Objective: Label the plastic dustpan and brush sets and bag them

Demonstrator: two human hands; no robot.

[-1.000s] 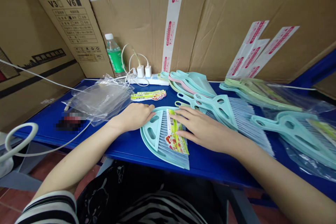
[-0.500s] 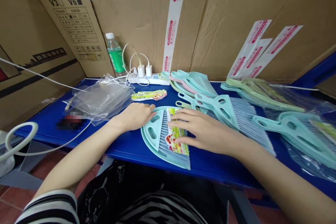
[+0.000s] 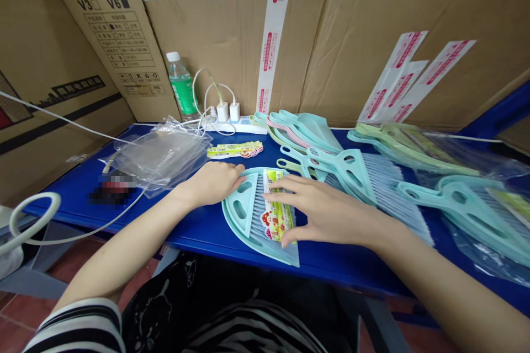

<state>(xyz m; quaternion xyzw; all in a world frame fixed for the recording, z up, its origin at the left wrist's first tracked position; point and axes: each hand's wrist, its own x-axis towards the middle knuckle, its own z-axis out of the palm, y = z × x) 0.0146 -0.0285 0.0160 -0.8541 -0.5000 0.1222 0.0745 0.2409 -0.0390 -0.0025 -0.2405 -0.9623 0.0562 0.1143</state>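
A light-teal dustpan (image 3: 227,219) lies at the table's front edge with a matching hand brush (image 3: 253,181) nested in it, its grey bristles pointing right. My left hand (image 3: 215,183) is closed at the handle end of the pair; the handles are hidden under it. Across the bristles rests a yellow-green printed label card (image 3: 274,216) with a mushroom picture. Over the card's right side is my right hand (image 3: 318,207), fingers spread and the thumb apart near its lower end. The fingertips hover over or lightly touch the card; which, I cannot tell.
Several loose brushes (image 3: 358,176) and a stack of dustpans (image 3: 318,127) lie behind and right. Bagged sets (image 3: 472,209) are at far right. Clear plastic bags (image 3: 161,154), spare label cards (image 3: 236,149), a bottle (image 3: 182,88) and a power strip (image 3: 244,128) are along the left and back.
My right hand's thumb has moved down and right, opening away from the fingers, and more of the card shows. The card has tilted slightly on the bristles. My left hand has stayed in place.
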